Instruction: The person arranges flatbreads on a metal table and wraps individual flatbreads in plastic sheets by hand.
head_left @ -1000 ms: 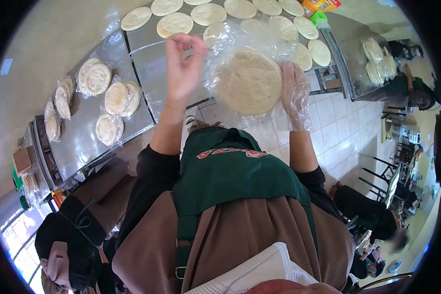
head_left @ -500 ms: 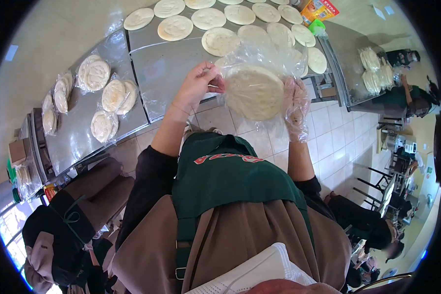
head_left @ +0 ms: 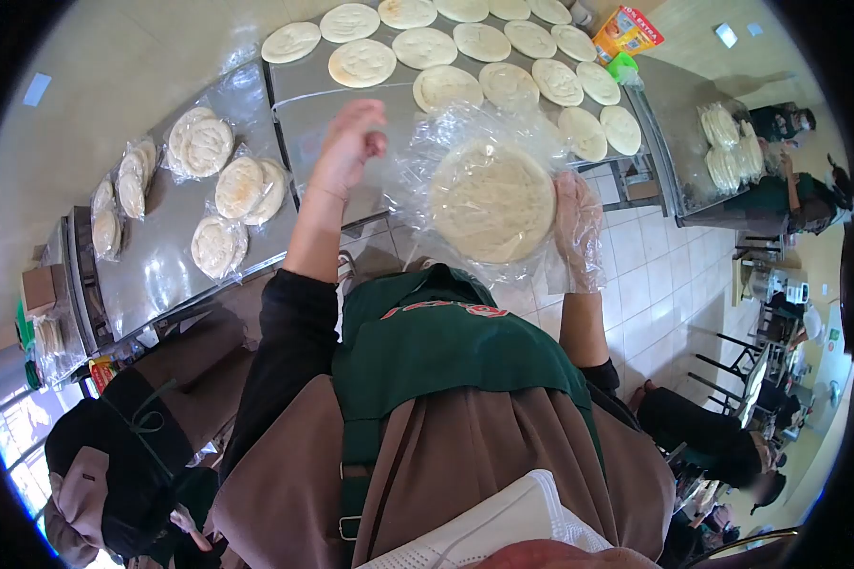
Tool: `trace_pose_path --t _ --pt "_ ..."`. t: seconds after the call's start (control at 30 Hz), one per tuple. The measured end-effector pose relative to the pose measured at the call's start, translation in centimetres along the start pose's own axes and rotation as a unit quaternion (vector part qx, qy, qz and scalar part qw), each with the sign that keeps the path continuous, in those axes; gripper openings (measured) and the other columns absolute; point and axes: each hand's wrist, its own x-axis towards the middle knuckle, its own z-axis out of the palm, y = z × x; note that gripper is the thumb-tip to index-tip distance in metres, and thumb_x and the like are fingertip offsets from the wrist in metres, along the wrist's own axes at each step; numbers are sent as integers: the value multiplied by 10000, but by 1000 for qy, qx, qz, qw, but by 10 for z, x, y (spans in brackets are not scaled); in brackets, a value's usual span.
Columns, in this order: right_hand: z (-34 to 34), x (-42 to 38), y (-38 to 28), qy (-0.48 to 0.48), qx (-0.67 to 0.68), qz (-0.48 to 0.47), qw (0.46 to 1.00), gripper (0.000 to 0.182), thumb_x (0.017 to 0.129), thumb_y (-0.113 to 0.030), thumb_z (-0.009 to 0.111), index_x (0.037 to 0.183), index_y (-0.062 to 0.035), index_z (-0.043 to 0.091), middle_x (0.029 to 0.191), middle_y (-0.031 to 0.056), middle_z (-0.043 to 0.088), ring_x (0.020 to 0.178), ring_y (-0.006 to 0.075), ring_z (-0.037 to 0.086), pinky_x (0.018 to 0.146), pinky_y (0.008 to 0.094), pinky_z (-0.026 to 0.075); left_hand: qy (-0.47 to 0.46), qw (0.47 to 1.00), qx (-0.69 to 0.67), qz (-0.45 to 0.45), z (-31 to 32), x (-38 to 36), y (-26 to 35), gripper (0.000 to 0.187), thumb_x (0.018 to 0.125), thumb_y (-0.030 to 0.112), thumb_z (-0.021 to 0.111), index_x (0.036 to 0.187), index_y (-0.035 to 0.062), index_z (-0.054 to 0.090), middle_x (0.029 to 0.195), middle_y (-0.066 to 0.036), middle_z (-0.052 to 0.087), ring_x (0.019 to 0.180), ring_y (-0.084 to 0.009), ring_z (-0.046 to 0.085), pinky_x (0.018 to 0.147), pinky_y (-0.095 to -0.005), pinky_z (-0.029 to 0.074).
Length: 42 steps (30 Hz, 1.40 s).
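My right hand (head_left: pixel 577 213), in a clear plastic glove, grips the right edge of a clear plastic bag (head_left: pixel 410 171) with a round, pale flatbread (head_left: pixel 491 204) inside. The bagged bread hangs in front of my apron, over the tiled floor, its crinkled film spreading up and to the left. Away from the bag, my bare left hand (head_left: pixel 351 137) is raised above the metal table, slightly blurred. Its fingers are loosely bent, thumb apart, holding nothing.
Several unbagged flatbreads (head_left: pixel 451 87) lie in rows on the metal table (head_left: pixel 313 133). Bagged flatbreads (head_left: pixel 242 188) sit on the left table, more bagged breads (head_left: pixel 721 147) on the right one. An orange pouch (head_left: pixel 626 33) stands at the back. A co-worker (head_left: pixel 114 446) is at lower left.
My left hand has let go of the bag's left side and moved up and left. The bagged flatbread has dropped slightly toward me, still in my right hand.
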Motion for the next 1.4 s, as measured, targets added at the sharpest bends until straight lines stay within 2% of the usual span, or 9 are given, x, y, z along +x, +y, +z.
trace_pose_path --t 0.1,0.17,0.27,0.53,0.7,1.0,1.17,1.3,1.4 --pt "11 2 -11 17 -27 -41 999 329 969 -227 442 913 36 631 865 136 635 806 190 574 750 295 442 97 976 -184 66 -34 -2 4 164 904 194 557 1003 64 569 797 -18 562 559 -94 518 495 -239 443" --pt "25 -4 -20 11 -74 -72 995 327 966 -216 447 879 34 638 852 149 630 803 215 577 750 308 442 -104 992 -71 29 -42 -22 2 153 921 167 528 991 47 590 869 -37 596 691 -115 580 648 -272 509" --pt "58 -8 -33 5 -81 -111 990 397 968 -240 426 845 63 651 868 149 626 790 231 584 747 335 442 -99 989 91 58 -35 -32 -6 167 932 150 512 1000 28 605 911 -51 610 776 -128 599 732 -275 518" --pt "121 -21 -67 22 -100 -95 990 307 944 -198 465 816 27 629 770 190 601 756 371 546 740 408 434 -209 978 22 -12 -86 -39 3 265 893 168 592 1119 30 574 938 -17 610 805 -102 582 745 -256 499" --pt "153 -33 -83 54 -168 -114 978 307 936 -199 481 784 32 614 761 198 592 752 359 554 704 385 442 -255 966 45 14 -109 -46 -2 339 827 178 683 1118 39 581 922 10 606 779 -77 566 715 -227 477" --pt "170 -55 -54 129 -243 32 961 380 957 -259 455 766 28 614 816 174 598 754 310 581 682 362 443 -274 950 -11 -151 -124 -41 -40 210 806 174 707 935 60 589 888 21 608 786 -60 570 676 -207 463" --pt "149 -55 -43 150 -279 69 946 404 961 -274 447 744 22 615 846 152 607 759 255 584 702 344 439 -316 929 -65 -182 -107 -44 -45 385 824 121 670 1168 41 517 971 -18 618 795 -75 584 670 -207 470" --pt "126 -50 -17 187 -315 37 930 399 964 -244 428 716 0 622 782 175 606 763 331 588 716 399 446 -327 910 -129 -219 -112 -27 -59 452 826 78 646 1240 32 472 1061 -49 606 875 -115 604 739 -239 500" --pt "105 -50 -7 205 -320 81 922 406 962 -245 424 712 -2 630 802 169 616 782 323 592 734 402 442 -199 940 -228 -155 -121 -12 -45 468 819 45 636 1251 36 457 1173 -79 567 1019 -197 593 886 -314 495"
